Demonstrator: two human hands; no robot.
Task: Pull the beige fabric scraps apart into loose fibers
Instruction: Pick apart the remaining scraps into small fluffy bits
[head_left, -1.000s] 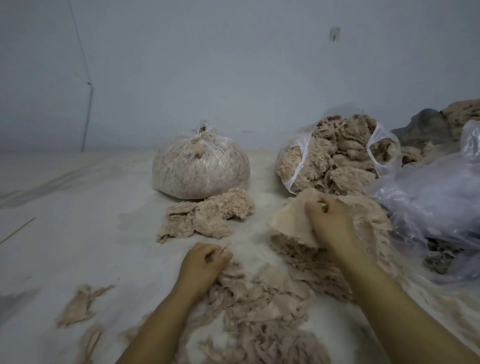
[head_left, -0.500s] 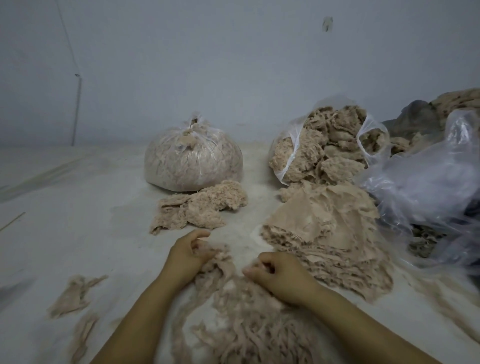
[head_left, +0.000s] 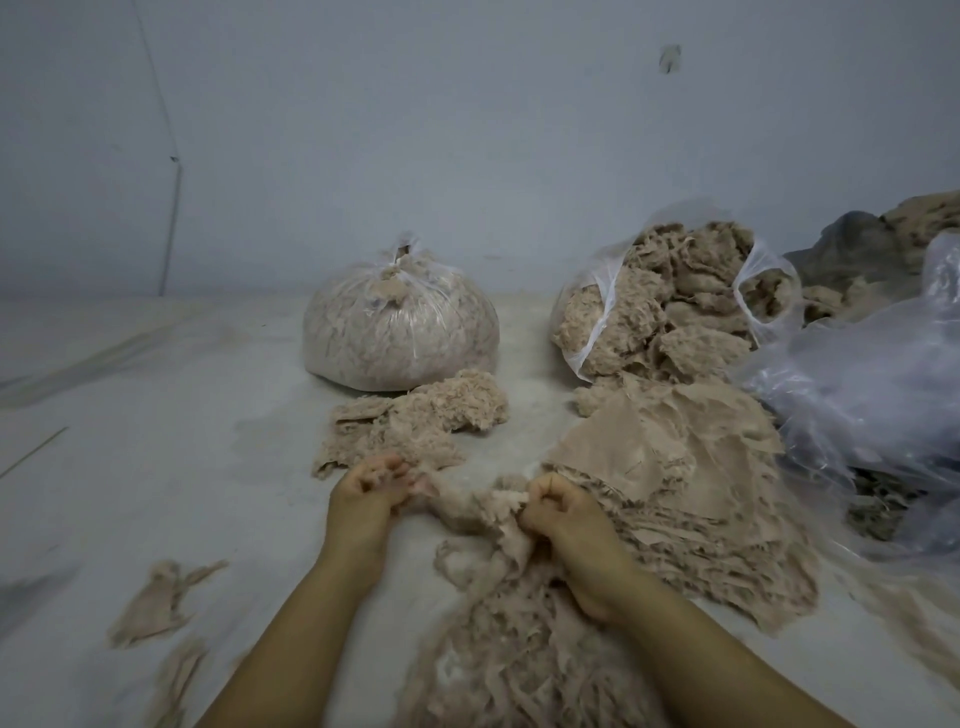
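Observation:
A beige fabric scrap (head_left: 470, 506) is stretched between my two hands just above the floor. My left hand (head_left: 366, 496) grips its left end with curled fingers. My right hand (head_left: 558, 512) grips its right end in a fist. Below them lies a heap of frayed beige strips (head_left: 511, 660). A stack of flat beige scraps (head_left: 675, 478) sits to the right of my right hand. A small mound of loose fibers (head_left: 415, 421) lies just beyond my left hand.
A tied clear bag of fibers (head_left: 400, 325) stands at the back centre. An open bag stuffed with fiber clumps (head_left: 670, 306) stands at the back right. Crumpled clear plastic (head_left: 872, 379) fills the right side. Stray scraps (head_left: 156, 605) lie on the pale floor at the lower left.
My right hand left the flat scrap stack and came down to the heap in front. Both hands now grip one scrap and have drawn it out between them.

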